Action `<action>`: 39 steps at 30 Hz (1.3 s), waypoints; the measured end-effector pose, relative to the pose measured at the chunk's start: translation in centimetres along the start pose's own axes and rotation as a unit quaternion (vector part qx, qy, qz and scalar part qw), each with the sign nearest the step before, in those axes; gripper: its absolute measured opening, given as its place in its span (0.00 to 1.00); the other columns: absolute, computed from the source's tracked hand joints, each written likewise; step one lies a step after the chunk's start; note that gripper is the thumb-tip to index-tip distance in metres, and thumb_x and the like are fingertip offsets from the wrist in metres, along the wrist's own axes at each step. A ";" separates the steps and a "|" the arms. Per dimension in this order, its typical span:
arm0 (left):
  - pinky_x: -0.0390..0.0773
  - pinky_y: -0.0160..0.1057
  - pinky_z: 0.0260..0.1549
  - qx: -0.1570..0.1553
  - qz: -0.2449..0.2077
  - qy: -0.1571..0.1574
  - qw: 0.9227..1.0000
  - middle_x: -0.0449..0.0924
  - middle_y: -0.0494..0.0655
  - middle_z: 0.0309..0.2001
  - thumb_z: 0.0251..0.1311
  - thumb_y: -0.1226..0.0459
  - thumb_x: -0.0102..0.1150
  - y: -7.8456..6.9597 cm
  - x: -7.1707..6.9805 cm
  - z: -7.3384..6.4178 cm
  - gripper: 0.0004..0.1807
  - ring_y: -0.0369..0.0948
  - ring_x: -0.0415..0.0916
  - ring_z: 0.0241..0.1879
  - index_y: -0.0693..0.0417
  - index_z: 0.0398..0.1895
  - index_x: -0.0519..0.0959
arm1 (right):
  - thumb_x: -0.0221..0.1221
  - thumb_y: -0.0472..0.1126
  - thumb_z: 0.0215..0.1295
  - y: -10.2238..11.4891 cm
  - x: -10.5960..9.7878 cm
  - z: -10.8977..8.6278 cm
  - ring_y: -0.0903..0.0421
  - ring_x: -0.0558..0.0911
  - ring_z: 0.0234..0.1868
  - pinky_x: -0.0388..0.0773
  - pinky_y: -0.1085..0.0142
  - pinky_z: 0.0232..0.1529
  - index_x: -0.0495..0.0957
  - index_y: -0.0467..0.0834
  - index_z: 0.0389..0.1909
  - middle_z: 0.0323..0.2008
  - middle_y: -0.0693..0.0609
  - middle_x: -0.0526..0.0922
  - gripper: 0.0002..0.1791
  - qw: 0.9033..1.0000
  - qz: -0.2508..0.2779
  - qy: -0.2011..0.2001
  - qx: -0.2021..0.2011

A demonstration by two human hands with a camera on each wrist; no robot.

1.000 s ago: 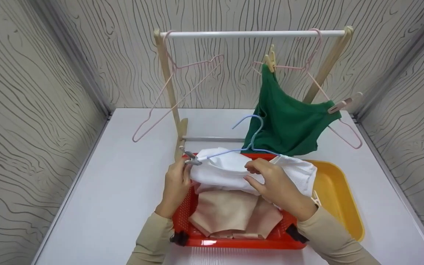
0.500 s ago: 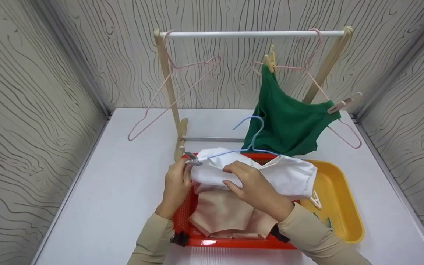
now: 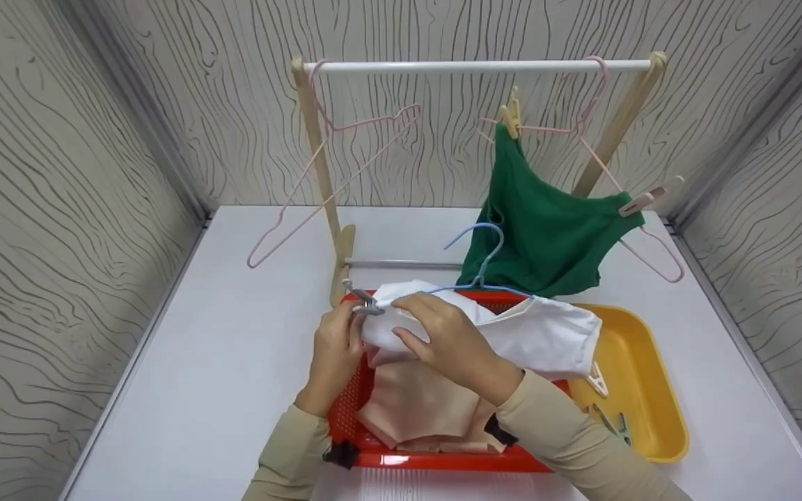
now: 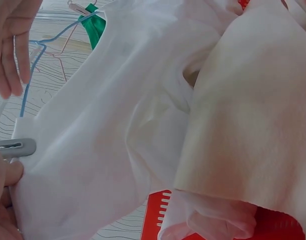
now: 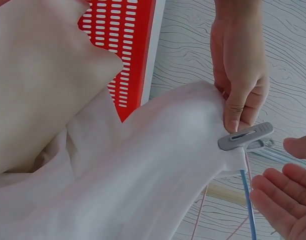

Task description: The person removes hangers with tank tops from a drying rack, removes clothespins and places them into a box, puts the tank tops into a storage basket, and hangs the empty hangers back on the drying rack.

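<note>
A white garment (image 3: 533, 341) drapes from a blue hanger (image 3: 484, 268) above the red basket. At its left corner, a grey clothespin (image 5: 245, 136) clips the cloth to the hanger's end. My left hand (image 3: 335, 341) pinches the garment's edge with thumb and fingers just below that clothespin, as the right wrist view shows. Close beside it, my right hand (image 3: 450, 341) is over the white cloth with thumb and fingers apart; its fingers (image 4: 20, 55) look loosely extended in the left wrist view, near the blue hanger and gripping nothing.
Beige cloth (image 3: 422, 403) lies in the red basket (image 3: 436, 460). The yellow tray (image 3: 651, 362) on the right holds a white clothespin (image 3: 596, 380) and green ones. Behind, a rack (image 3: 477, 67) carries a bare pink hanger (image 3: 289, 202) and a green garment (image 3: 547, 229) clipped on another.
My right hand has slid left across the white garment toward the clothespin, uncovering more of the cloth's right side and the yellow tray. My left hand keeps its place. The bare pink hanger sways slightly.
</note>
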State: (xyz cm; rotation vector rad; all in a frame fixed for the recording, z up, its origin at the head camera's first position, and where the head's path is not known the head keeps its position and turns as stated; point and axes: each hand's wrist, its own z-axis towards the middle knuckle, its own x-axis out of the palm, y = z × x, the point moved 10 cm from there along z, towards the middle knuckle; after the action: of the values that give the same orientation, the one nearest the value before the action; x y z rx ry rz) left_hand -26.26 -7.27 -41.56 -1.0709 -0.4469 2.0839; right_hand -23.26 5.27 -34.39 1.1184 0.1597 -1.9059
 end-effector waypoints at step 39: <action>0.81 0.48 0.42 0.021 0.013 0.005 1.000 0.84 0.58 0.39 0.62 0.75 0.53 -0.4 0.4 -0.2 0.08 0.50 0.80 0.39 0.66 0.43 0.76 | 0.59 0.38 0.65 0.2 4.4 3.1 0.51 0.85 0.44 0.83 0.63 0.48 0.74 0.34 0.49 0.42 0.42 0.82 0.15 0.997 0.052 0.052 0.035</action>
State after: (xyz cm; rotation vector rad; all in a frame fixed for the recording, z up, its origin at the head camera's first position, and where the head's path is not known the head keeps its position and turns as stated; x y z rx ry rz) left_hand -26.04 -6.66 -41.68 -1.0674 -0.3849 2.1007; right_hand -25.98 0.80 -35.84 1.2497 0.0903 -1.7754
